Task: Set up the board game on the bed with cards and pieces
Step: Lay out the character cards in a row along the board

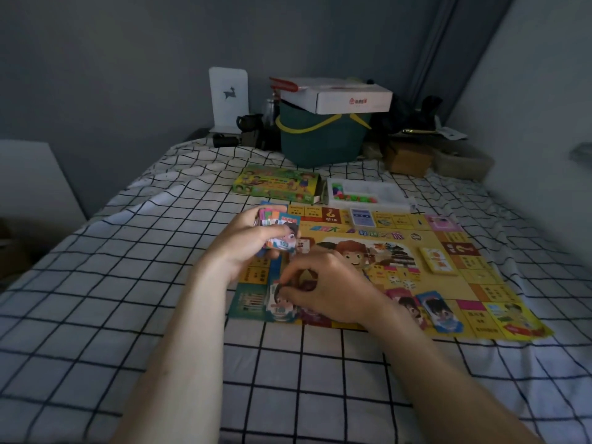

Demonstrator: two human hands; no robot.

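While the left hand (pixel 253 241) clutches a fanned stack of cards (pixel 278 232) at mid-frame, the right hand (pixel 323 285) pinches one card (pixel 279 304) onto the board (pixel 362 270), centre right. Thin, light and slick, they look best taken by the edges. Underneath, the soft, rumpled checked bed (pixel 128 283) could let the board shift; the room's dim, grey-walled.

Bed sheet: white fabric bed sheet (pixel 96 283) with a black grid of thin lines.
Board: flat yellow paper game board (pixel 368 248), orange, red and teal squares round its edge, cartoon children printed in the middle.
Game box: green and yellow cardboard box (pixel 277 183) with cartoon figures.
Bucket: dark green plastic bucket (pixel 320 142), yellow handle.
Wall: plain grey-blue painted wall (pixel 96 59).
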